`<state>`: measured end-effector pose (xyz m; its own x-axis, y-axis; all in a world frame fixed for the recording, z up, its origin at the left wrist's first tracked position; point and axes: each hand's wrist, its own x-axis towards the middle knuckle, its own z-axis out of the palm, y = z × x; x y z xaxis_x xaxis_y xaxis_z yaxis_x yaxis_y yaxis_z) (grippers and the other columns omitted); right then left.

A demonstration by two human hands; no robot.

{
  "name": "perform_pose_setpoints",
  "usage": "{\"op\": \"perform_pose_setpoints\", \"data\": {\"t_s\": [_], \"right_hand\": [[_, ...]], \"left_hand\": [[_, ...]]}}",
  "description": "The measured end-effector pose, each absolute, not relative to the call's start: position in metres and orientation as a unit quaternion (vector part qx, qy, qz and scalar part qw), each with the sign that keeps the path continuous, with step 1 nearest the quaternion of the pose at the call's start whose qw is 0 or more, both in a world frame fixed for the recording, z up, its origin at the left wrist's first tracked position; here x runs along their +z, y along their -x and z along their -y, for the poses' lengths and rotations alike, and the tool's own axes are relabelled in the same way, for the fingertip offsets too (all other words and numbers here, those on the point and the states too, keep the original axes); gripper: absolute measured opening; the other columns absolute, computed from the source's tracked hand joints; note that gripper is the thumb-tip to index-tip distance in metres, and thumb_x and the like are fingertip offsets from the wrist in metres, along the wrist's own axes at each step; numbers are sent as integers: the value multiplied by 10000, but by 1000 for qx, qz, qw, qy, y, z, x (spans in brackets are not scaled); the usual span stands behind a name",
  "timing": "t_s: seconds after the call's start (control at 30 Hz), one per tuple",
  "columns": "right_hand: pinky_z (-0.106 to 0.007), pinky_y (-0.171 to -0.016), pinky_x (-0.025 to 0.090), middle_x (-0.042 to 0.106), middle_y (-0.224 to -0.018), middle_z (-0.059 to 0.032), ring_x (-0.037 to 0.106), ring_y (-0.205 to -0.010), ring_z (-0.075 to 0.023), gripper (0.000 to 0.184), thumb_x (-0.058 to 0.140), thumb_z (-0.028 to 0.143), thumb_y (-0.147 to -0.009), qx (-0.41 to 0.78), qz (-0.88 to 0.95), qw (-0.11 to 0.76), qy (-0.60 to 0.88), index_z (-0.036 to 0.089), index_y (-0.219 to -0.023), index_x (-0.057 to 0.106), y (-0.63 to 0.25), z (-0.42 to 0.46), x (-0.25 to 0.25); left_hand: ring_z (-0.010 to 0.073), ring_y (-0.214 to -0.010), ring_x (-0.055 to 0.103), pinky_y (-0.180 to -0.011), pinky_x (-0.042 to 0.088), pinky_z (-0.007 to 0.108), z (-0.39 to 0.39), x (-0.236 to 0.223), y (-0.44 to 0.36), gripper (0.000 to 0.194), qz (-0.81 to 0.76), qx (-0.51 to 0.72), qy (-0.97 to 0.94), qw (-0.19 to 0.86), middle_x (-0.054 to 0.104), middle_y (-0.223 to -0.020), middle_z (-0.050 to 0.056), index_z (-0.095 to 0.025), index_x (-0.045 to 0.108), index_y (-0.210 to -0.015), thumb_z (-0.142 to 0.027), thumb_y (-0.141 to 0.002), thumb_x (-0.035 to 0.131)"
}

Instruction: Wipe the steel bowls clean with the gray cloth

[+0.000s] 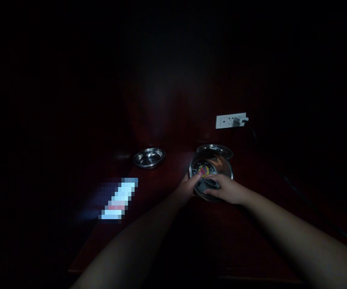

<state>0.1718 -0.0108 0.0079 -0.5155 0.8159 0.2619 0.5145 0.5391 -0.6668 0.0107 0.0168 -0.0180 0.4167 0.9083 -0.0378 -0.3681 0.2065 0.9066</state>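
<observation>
The room is very dark. My left hand grips the near left rim of a shiny steel bowl that is tilted toward me on a dark red table. My right hand presses a grey cloth or scrubber against the bowl's inner wall, fingers closed over it. A small yellow and red thing shows inside the bowl. Behind this bowl lies a second steel dish, partly hidden.
Another steel bowl stands empty at the back left of the table. A glowing, blurred rectangle lies on the left side. A white wall socket with a plug and dark cable is behind on the right.
</observation>
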Motion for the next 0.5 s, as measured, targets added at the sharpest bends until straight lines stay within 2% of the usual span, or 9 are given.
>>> {"op": "perform_pose_setpoints", "data": {"t_s": [0.2, 0.5], "right_hand": [[-345, -785, 472, 694, -834, -51, 628, -800, -217, 129, 595, 250, -772, 242, 833, 249, 431, 149, -820, 660, -176, 8, 9], [-338, -801, 481, 701, -870, -57, 645, -828, -215, 176, 605, 236, -759, 275, 809, 259, 450, 144, -901, 653, -175, 9, 8]], "left_hand": [[277, -947, 645, -673, 557, 357, -16, -16, -8, 580, -307, 425, -450, 723, 640, -1153, 137, -166, 558, -1192, -480, -718, 671], [278, -969, 641, -728, 553, 375, -16, -16, -10, 580, -300, 435, -430, 732, 643, -1157, 134, -178, 536, -1226, -441, -730, 679]]}}
